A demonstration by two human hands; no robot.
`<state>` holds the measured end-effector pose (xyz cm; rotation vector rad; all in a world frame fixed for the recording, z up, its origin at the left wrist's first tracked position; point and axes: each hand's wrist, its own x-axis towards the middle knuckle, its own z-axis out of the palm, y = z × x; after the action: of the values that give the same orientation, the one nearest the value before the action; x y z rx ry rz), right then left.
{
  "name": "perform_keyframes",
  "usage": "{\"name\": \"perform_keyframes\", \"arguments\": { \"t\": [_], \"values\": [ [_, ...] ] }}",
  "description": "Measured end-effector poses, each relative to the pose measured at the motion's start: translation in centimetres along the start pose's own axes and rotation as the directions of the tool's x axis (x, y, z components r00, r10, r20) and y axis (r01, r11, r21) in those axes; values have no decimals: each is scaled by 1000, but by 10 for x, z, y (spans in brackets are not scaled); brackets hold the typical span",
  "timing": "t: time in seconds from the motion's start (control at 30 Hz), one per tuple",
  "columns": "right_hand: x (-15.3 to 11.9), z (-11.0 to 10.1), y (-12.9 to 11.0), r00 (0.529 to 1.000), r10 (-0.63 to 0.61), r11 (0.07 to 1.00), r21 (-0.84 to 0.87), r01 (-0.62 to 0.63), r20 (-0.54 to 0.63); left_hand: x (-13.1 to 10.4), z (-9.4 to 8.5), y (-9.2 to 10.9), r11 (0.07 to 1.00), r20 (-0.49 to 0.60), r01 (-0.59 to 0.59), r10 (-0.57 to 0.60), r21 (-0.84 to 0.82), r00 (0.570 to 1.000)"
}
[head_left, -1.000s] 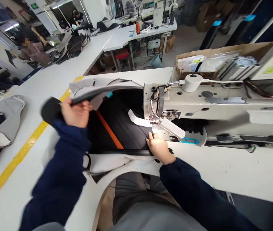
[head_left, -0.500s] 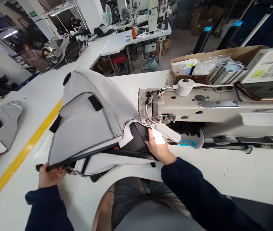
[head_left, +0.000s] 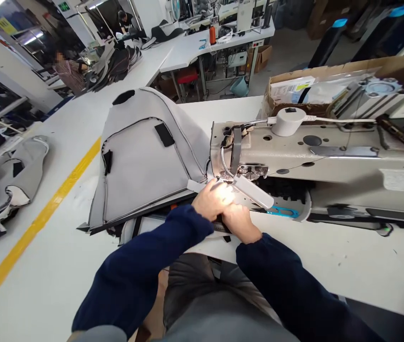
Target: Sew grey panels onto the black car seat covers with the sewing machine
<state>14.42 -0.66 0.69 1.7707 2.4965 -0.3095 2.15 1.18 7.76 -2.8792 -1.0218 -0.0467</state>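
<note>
A grey padded fabric cover [head_left: 134, 173] with dark seams and black patches lies on the white table, its right end at the head of a sewing machine [head_left: 258, 147]. My left hand [head_left: 212, 199] is closed on the cover's edge just below the needle area, under a bright lamp. Close against it, my right hand [head_left: 239, 222] is also closed on the edge of the cover. Their fingertips are partly hidden, and the needle itself cannot be made out. A white lamp bar [head_left: 253, 191] hangs just right of my fingers.
Another grey cover [head_left: 27, 164] lies at the left, beyond a yellow tape line [head_left: 50, 204]. Behind the machine stands a cardboard box [head_left: 269, 97] of packets and metal parts. A blue plastic tool [head_left: 283, 212] lies by the machine arm. Other people work in the background.
My left hand has let go of the cover's lower left corner and moved right to the machine head, beside my right hand. The cover's left side now lies flatter.
</note>
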Motion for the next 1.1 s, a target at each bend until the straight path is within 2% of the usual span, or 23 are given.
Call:
{"name": "perform_keyframes", "arguments": {
  "t": [0.1,0.2,0.37,0.5,0.63,0.7,0.77,0.93,1.1],
  "values": [
    [-4,2,0,997,41,998,-38,-44,-72,9,40,-27,993,70,89,-94,75,993],
    [-5,5,0,994,40,998,-37,-44,-102,5,57,-41,976,94,213,-218,51,972],
    [-5,8,2,997,10,1000,0,-10,-82,4,50,-40,962,38,272,-273,34,961],
    [-5,5,2,998,8,1000,13,-7,-61,4,39,-50,944,81,329,-327,-13,942],
    [-2,1,3,998,-4,1000,27,5,-60,2,34,-64,977,173,213,-212,17,962],
    [-2,0,6,998,-23,999,25,24,-66,0,34,-62,988,242,150,-153,34,958],
    [-4,-1,11,995,-60,998,11,61,-84,-2,35,-52,990,293,139,-140,23,946],
    [-9,4,27,982,-115,993,-23,113,-148,1,39,-21,970,330,242,-226,-6,916],
    [-4,9,31,983,-106,994,-58,98,-150,6,45,-16,940,300,339,-313,-37,901]
  ]
}}
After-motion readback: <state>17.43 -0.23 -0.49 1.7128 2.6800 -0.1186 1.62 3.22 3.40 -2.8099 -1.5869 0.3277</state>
